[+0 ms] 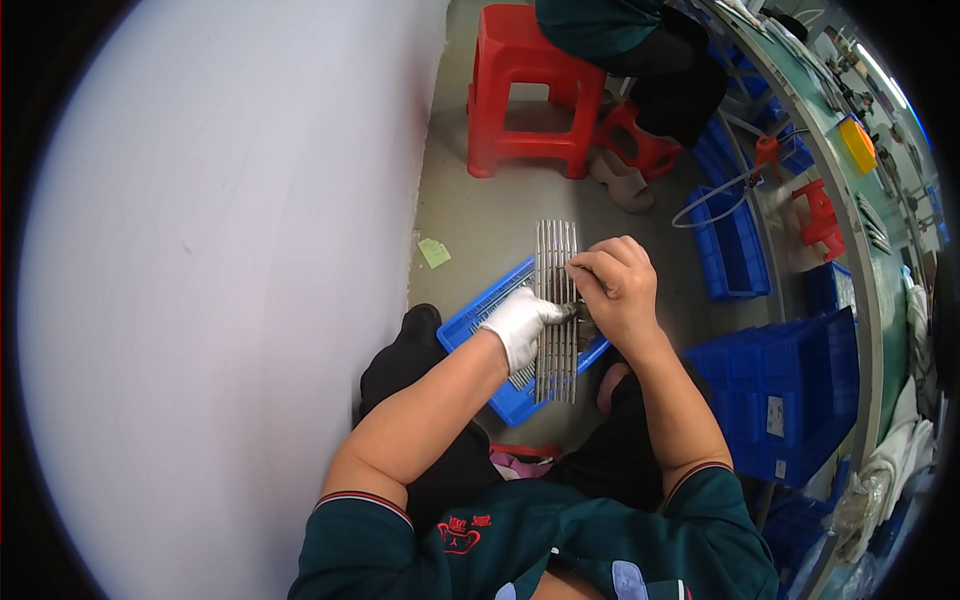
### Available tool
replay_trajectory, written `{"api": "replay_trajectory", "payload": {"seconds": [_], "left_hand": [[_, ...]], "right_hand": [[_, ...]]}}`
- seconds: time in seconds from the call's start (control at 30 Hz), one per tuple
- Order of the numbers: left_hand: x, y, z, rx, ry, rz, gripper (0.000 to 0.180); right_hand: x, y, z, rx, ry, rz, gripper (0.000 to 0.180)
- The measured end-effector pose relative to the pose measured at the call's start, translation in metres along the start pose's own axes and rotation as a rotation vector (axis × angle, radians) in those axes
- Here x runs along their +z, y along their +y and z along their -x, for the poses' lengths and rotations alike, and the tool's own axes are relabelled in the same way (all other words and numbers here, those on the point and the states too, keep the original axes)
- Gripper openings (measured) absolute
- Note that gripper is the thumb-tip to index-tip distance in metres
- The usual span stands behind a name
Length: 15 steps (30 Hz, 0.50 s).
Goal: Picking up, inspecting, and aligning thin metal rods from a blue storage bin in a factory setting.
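Note:
My left hand [522, 325], in a white glove with dark-stained fingertips, grips a row of thin metal rods [556, 370] near their middle. The rods lie side by side, their long way running away from me. My bare right hand [620, 285] is at the row's right edge, thumb and forefinger pinched together against the rods; whether it holds one rod is hidden. Below the rods, between my legs, stands a blue plastic tray [515, 412] with more metal rods in it, partly covered by my hands.
A white wall [240, 250] runs along my left. Ahead are a red stool [520, 80] and a seated person [640, 40]. Blue bins [775, 395] and a long green-topped workbench [880, 310] stand at my right. A yellow-green paper scrap [434, 252] lies on the floor.

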<state>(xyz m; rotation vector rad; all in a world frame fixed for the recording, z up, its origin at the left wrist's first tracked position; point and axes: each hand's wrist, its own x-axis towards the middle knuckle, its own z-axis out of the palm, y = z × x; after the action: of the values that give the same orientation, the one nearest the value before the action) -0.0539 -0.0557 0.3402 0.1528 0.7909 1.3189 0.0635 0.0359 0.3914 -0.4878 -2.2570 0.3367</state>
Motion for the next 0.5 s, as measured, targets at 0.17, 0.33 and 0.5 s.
{"api": "replay_trajectory", "payload": {"seconds": [0.17,0.33,0.5], "left_hand": [[0.0008,-0.0002,-0.0003,0.026,0.013,-0.036,0.028],[0.0004,-0.0012,0.0005,0.017,0.013,-0.035,0.027],[0.0007,0.0009,0.0013,0.012,-0.006,-0.037,0.028]], "right_hand": [[0.0047,0.0040,0.0030,0.018,0.020,-0.031,0.010],[0.0032,-0.0009,0.0005,-0.034,0.024,0.039,0.010],[0.0034,0.0013,0.0011,0.003,0.029,-0.026,0.011]]}}
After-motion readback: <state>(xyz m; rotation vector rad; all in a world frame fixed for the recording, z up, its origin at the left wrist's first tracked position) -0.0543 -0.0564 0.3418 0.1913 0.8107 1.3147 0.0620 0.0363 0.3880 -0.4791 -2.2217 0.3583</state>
